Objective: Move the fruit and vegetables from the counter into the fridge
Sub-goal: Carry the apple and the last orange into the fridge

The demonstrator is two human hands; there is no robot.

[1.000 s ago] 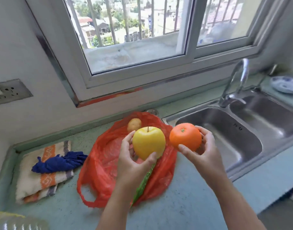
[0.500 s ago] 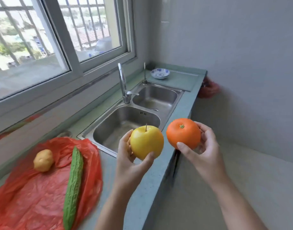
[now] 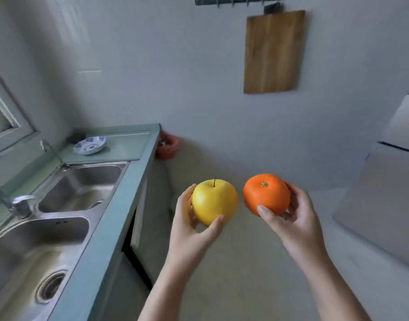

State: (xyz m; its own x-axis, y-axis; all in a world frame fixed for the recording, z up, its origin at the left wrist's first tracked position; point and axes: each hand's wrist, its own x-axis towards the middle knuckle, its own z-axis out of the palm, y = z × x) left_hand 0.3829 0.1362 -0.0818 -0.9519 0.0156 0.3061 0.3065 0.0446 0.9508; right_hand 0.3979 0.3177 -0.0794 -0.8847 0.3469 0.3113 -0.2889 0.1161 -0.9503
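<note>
My left hand [image 3: 192, 230] holds a yellow apple [image 3: 214, 201] stem up, in the air over the floor, to the right of the counter's edge. My right hand [image 3: 291, 218] grips an orange [image 3: 266, 194] beside it, a small gap between the two fruits. A white fridge [image 3: 388, 195] stands at the right edge of the view, its doors closed. The red bag with the remaining vegetables is out of view.
The green counter [image 3: 127, 181] with a double steel sink [image 3: 60, 205] and tap [image 3: 16, 202] runs along the left. A blue-and-white bowl [image 3: 89, 144] sits at its far end. A wooden cutting board [image 3: 274, 52] hangs on the wall. A red bag [image 3: 167, 147] hangs beyond the counter's end.
The view has swung right, away from the window and the red bag, toward the wall and fridge. Both hands keep the same hold on the apple and the orange.
</note>
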